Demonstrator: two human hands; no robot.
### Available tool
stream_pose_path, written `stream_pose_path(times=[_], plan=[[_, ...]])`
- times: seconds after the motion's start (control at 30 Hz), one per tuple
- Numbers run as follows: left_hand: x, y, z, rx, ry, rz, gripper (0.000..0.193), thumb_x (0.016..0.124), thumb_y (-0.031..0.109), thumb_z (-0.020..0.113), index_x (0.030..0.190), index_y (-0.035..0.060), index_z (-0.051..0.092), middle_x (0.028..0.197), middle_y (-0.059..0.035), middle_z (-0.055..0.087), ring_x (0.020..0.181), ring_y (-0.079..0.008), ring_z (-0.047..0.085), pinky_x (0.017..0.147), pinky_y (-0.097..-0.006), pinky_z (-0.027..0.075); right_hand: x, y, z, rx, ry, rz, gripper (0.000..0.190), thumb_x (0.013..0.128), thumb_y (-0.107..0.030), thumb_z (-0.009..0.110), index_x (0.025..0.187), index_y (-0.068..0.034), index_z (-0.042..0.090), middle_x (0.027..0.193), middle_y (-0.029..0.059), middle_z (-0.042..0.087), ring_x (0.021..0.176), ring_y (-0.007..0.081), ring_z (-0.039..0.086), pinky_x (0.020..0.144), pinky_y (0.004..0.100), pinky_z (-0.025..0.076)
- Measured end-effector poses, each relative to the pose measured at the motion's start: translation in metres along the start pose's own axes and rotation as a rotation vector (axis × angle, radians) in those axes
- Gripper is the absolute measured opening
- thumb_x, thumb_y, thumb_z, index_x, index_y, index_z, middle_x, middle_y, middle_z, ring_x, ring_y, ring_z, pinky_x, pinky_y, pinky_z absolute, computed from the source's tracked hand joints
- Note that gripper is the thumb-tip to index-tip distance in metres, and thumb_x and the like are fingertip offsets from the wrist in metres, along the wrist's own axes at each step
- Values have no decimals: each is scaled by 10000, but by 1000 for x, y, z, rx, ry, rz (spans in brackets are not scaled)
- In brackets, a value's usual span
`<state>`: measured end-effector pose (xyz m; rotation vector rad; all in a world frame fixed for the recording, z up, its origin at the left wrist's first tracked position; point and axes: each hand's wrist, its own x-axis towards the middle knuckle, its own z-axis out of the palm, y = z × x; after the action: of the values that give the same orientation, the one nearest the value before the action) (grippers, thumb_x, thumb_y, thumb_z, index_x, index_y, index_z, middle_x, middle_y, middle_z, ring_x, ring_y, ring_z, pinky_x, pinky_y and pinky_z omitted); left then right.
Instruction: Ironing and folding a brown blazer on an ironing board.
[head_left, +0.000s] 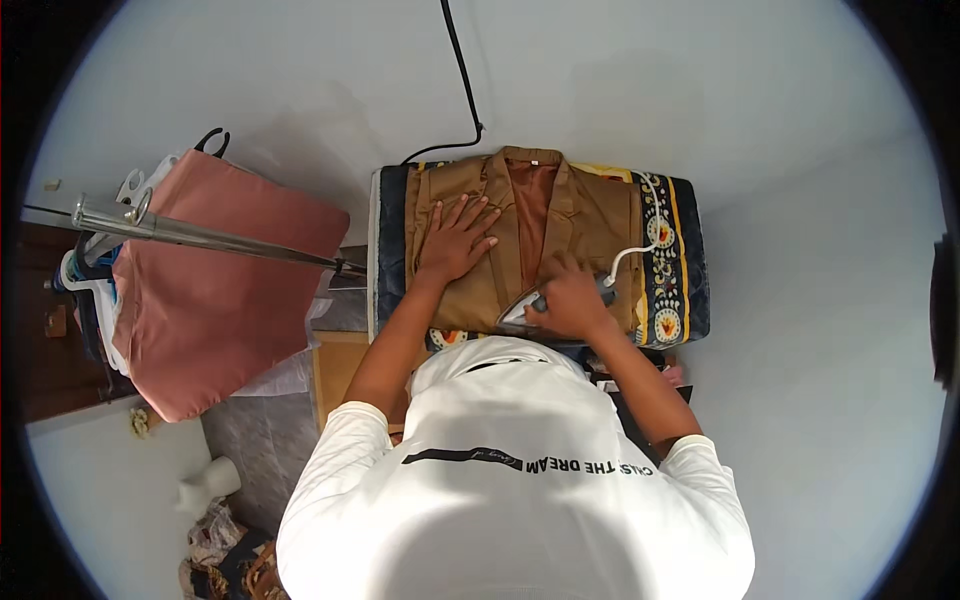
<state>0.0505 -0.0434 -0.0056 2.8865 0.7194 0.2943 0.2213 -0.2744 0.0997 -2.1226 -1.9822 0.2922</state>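
A brown suit jacket (491, 259) lies spread on a padded, patterned cloth (694, 262), its collar towards the wall. My left hand (457, 236) rests flat on the jacket's left side, fingers spread, holding nothing. In my right hand (566, 296) is a clothes iron (517, 311), gripped by its handle, with the tip pointing left. The iron is on or just over the jacket's lower front; its soleplate's contact is hidden. From its back a white cord (637, 249) curves up over the cloth's right side. Reddish-brown lining (531, 225) shows between the lapels.
Left of the cloth, a metal clothes rail (225, 244) carries hangers (94, 289) and a pink cover (232, 300). A black cable (463, 71) runs down the wall behind. At lower left, a white roll (217, 478) and bagged items (214, 534) lie on the floor.
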Motion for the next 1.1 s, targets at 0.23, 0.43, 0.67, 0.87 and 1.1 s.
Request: stream_pose_path(times=[0.23, 0.43, 0.67, 0.87, 1.1], plan=[[2, 0, -5, -6, -50, 5, 604, 1127, 593, 446, 1699, 401, 414, 1806, 27, 314, 1692, -280, 200, 1355, -626, 38, 3, -4, 8, -40, 3, 53, 438, 812, -455, 809, 863, -21, 832, 1236, 139, 665, 1336, 375, 540, 1103, 630, 449], [2, 1, -1, 1, -26, 4, 597, 1133, 593, 427, 1697, 397, 417, 1802, 36, 322, 1689, -265, 205, 1360, -610, 32, -14, -10, 2, -21, -50, -37, 433, 791, -470, 822, 830, -39, 846, 1290, 137, 654, 1406, 383, 498, 1156, 680, 394], [2, 3, -4, -1, -53, -10, 602, 1136, 598, 411, 1703, 394, 404, 1804, 39, 314, 1690, -247, 202, 1364, -597, 11, -17, -12, 9, -39, 123, 82, 379, 816, -424, 802, 788, -50, 858, 1355, 174, 671, 1502, 380, 488, 1213, 713, 340], [-1, 0, -1, 3, -69, -9, 606, 1136, 601, 416, 1710, 409, 385, 1814, 45, 289, 1692, -249, 192, 1363, -594, -3, -20, 10, 12, -89, 270, 126, 396, 792, -471, 800, 812, -82, 872, 1389, 195, 673, 1537, 375, 456, 1228, 733, 290], [3, 2, -5, 5, -91, -5, 613, 1133, 597, 434, 1714, 410, 375, 1824, 53, 261, 1696, -253, 174, 1364, -596, 6, 0, 12, 18, -26, 206, 255, 440, 808, -472, 771, 825, -42, 861, 1308, 226, 702, 1458, 399, 536, 1174, 665, 395]])
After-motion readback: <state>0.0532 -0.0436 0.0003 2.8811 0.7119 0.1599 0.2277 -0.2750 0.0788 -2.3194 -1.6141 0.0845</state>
